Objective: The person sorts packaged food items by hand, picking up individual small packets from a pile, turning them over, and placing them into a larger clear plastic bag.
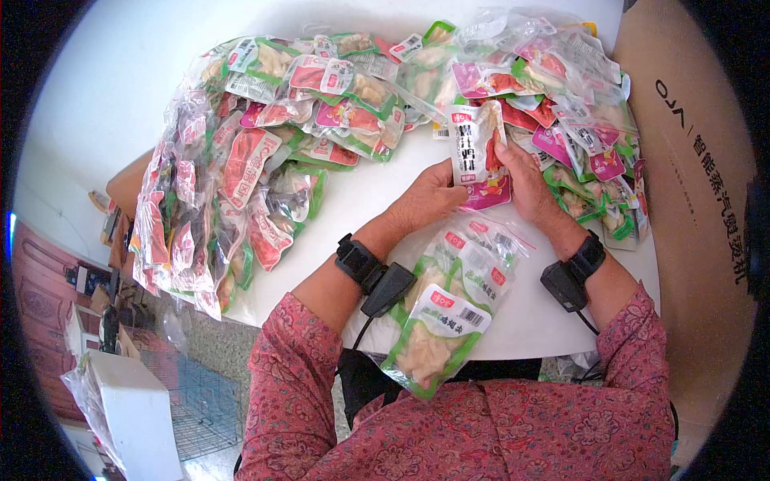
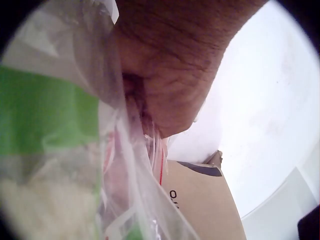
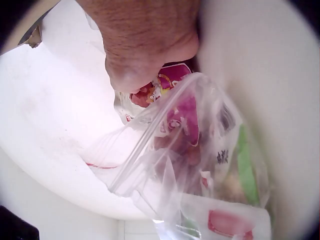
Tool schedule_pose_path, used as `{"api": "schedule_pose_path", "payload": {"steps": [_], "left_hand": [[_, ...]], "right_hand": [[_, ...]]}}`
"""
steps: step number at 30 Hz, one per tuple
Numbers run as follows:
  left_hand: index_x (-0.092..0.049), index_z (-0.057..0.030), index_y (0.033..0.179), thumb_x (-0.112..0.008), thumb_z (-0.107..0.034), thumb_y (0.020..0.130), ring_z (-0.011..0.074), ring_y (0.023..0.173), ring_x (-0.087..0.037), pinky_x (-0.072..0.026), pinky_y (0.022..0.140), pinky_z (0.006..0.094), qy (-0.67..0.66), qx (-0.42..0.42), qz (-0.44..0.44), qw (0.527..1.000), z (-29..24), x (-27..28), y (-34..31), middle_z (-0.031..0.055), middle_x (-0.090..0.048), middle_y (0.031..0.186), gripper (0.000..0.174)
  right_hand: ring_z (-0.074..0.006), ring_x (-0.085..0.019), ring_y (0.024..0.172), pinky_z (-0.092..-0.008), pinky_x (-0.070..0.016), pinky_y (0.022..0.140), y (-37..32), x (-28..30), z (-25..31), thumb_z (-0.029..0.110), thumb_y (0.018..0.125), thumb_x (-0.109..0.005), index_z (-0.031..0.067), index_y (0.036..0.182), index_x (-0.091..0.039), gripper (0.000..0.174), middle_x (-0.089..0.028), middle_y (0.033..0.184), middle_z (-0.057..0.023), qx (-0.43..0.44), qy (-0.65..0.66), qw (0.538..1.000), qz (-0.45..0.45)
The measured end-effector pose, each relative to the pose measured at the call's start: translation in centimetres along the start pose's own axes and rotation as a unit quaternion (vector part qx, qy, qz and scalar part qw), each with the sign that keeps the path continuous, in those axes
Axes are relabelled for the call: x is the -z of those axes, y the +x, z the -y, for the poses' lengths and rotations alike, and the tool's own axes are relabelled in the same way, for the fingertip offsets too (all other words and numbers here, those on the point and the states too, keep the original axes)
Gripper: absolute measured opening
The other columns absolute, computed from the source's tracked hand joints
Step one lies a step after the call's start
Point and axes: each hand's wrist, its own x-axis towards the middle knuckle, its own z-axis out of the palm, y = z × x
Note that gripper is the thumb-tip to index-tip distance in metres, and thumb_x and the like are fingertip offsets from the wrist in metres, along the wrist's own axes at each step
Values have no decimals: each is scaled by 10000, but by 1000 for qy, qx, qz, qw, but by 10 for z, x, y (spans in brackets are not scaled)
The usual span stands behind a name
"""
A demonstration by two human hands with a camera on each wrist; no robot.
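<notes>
Between both hands is a white and magenta food packet (image 1: pixel 479 148) with dark lettering and a red picture. The left hand (image 1: pixel 429 195) pinches its lower left side, and the right hand (image 1: pixel 528 180) grips its right edge, thumb on the front. Just below them lies a clear zip bag (image 1: pixel 513 240) with several green and white packets (image 1: pixel 441 333), its mouth toward the hands. In the left wrist view the left hand (image 2: pixel 165 75) is beside the clear plastic, fingertips hidden. The right wrist view has the right hand (image 3: pixel 145 55) by the magenta packet (image 3: pixel 175 75), above the bag.
Heaps of filled clear bags lie on the white table (image 1: pixel 385 188), one heap (image 1: pixel 241 160) at the left and another (image 1: pixel 561 96) at the back right. A large cardboard box (image 1: pixel 690 200) stands along the right edge. A white box (image 1: pixel 132 409) stands lower left, off the table.
</notes>
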Motion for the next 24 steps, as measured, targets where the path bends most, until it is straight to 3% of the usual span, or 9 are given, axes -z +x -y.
{"api": "schedule_pose_path", "payload": {"steps": [6, 8, 11, 14, 18, 20, 24], "left_hand": [[-491, -73, 1157, -498, -41, 779, 26, 620, -450, -370, 544, 185, 9, 2, 0, 1000, 0, -1, 0, -42, -551, 826, 380], [-483, -69, 1166, -497, -41, 780, 30, 648, -462, -388, 565, 191, 30, 13, -6, 999, -3, -2, -1, -35, -554, 851, 388], [-484, -65, 1166, -498, -43, 781, 37, 686, -477, -407, 600, 198, 20, -2, -10, 1000, 0, -2, 0, -27, -556, 883, 385], [-490, -63, 1158, -500, -42, 785, 43, 712, -485, -417, 625, 203, 13, -15, -15, 1000, 4, -1, 2, -21, -558, 907, 374], [-494, -61, 1153, -501, -43, 789, 44, 716, -488, -420, 631, 205, 39, -7, -8, 999, -3, -2, -1, -22, -560, 915, 365], [-493, -63, 1155, -504, -48, 791, 42, 716, -487, -421, 629, 206, 30, -6, -11, 999, -2, -2, -1, -26, -560, 917, 364], [-494, -67, 1154, -506, -50, 791, 42, 715, -489, -421, 629, 206, 11, 2, -3, 1000, -1, -1, 0, -29, -559, 917, 364]], "right_hand": [[-159, -512, 1019, -280, -372, 908, -2, 2, 5, 341, 922, -340, -46, 1208, -419, 487, -536, 1113, -134, 6, 23, 1000, 13], [-217, -485, 1075, -305, -348, 940, -3, 4, 1, 305, 929, -335, -48, 1214, -405, 458, -496, 1164, -177, 69, -121, 990, -6], [-280, -449, 1122, -330, -323, 968, -7, 2, 0, 264, 937, -323, -43, 1219, -398, 423, -448, 1211, -214, 89, -207, 974, -36], [-312, -438, 1132, -346, -317, 976, -5, 2, -1, 238, 941, -318, -31, 1222, -397, 397, -428, 1230, -226, 66, -176, 982, -36], [-285, -445, 1127, -331, -319, 971, -7, 1, 6, 257, 939, -316, -45, 1219, -395, 419, -448, 1213, -214, 109, -208, 972, -33], [-247, -455, 1120, -314, -317, 966, -7, -1, 20, 275, 938, -305, -57, 1221, -390, 444, -464, 1204, -195, 23, -55, 998, 5], [-214, -461, 1111, -297, -317, 959, -4, 1, 10, 311, 934, -302, -62, 1224, -389, 480, -476, 1198, -179, 26, -70, 997, 4]]}}
